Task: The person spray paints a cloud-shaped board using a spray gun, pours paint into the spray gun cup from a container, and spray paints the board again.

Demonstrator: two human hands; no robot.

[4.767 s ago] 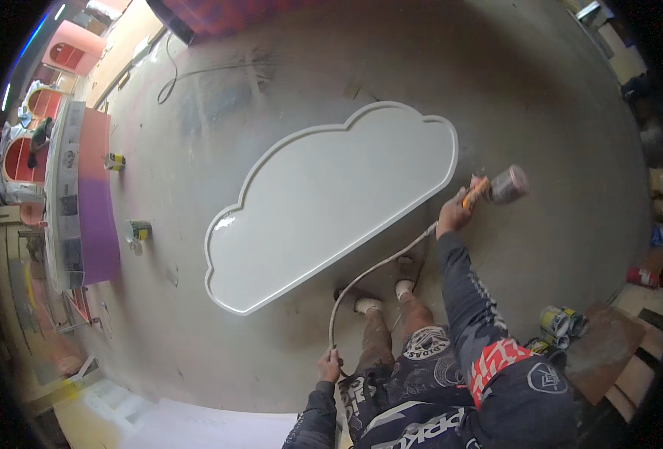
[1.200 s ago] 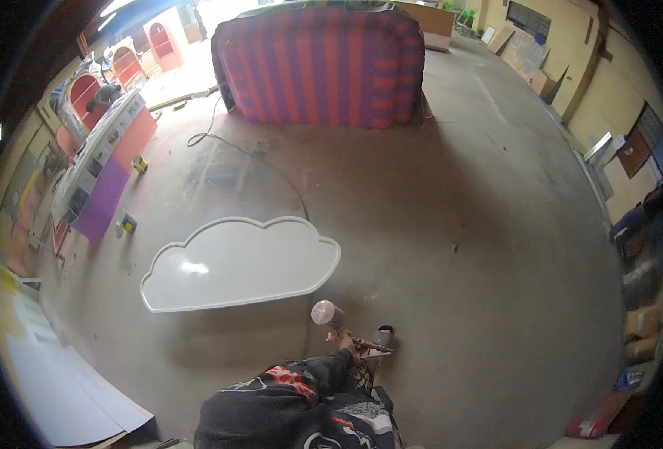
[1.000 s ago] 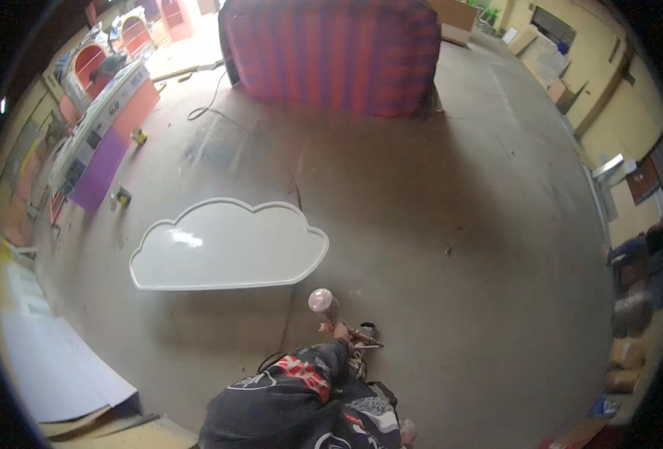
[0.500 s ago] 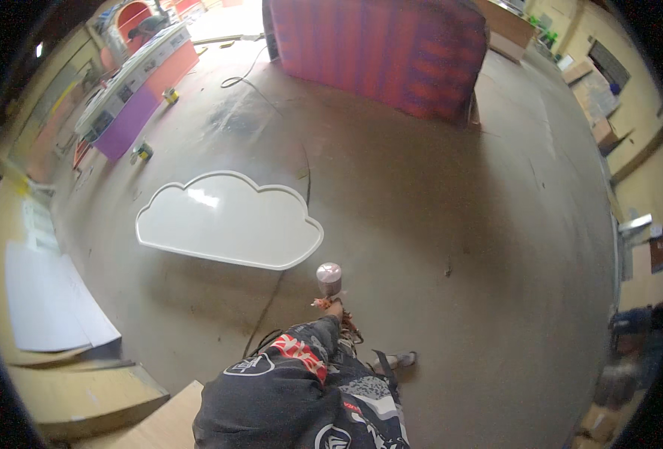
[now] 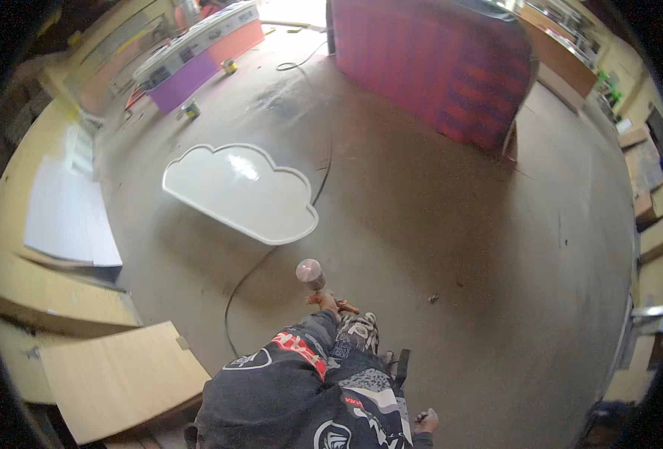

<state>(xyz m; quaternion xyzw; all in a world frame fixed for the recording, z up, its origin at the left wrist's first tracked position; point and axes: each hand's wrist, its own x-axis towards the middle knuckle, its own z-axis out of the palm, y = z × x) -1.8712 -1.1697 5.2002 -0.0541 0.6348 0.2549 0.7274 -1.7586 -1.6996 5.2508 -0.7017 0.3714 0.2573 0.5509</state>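
Observation:
My right hand (image 5: 324, 299) is stretched out in front of me and grips a spray gun (image 5: 312, 275) with a round cup on top, held over the bare concrete floor. A dark hose (image 5: 235, 295) runs along the floor from near my feet, past the gun, toward a white cloud-shaped panel (image 5: 241, 191) lying flat up and to the left. The gun is well apart from the panel. My left hand (image 5: 425, 420) shows small at the lower edge beside my dark printed jacket (image 5: 309, 396); its fingers look curled, and what it holds is unclear.
A big red-and-purple striped block (image 5: 428, 67) stands at the back. Purple, white and orange panels (image 5: 197, 56) lie at the far left, with small cans (image 5: 190, 111) nearby. White sheets (image 5: 69, 209) and wooden boards (image 5: 114, 374) lie at left. Shelves and boxes (image 5: 649, 194) line the right.
I have turned and stepped back from the cloud panel; earlier the spray gun was at its edge. In the last second the panel slid up and left in view while the gun stayed out front.

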